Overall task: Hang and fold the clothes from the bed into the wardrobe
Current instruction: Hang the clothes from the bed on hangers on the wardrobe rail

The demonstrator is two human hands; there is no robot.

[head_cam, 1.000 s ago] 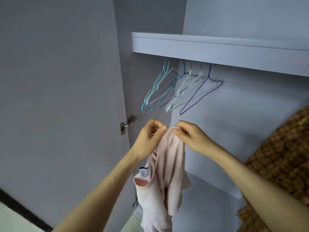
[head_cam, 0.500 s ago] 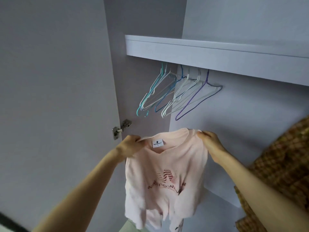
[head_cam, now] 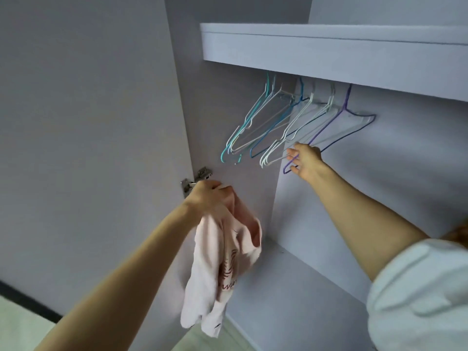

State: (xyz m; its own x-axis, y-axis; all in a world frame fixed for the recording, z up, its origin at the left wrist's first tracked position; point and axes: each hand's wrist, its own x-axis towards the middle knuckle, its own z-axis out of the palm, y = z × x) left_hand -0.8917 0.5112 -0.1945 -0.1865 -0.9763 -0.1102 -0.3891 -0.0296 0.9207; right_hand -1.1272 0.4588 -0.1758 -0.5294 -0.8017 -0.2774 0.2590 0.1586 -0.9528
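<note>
A pale pink t-shirt (head_cam: 217, 262) with a reddish print hangs bunched from my left hand (head_cam: 210, 198), which grips it by its top in front of the wardrobe's side wall. My right hand (head_cam: 306, 160) is raised to the row of wire hangers (head_cam: 263, 127) under the shelf. Its fingers and thumb close round the lower left end of the purple hanger (head_cam: 336, 120), the rightmost one. The rail that carries the hangers is hidden behind the shelf edge.
A pale grey shelf (head_cam: 329, 54) juts out above the hangers. The open wardrobe door (head_cam: 88, 122) stands at the left, with a metal hinge (head_cam: 195, 181) just behind my left hand. A lower board (head_cam: 291, 287) lies beneath the hanging space.
My right hand has let go of the t-shirt and risen to the purple hanger. The shirt, spread between both hands before, now hangs bunched from my left hand alone.
</note>
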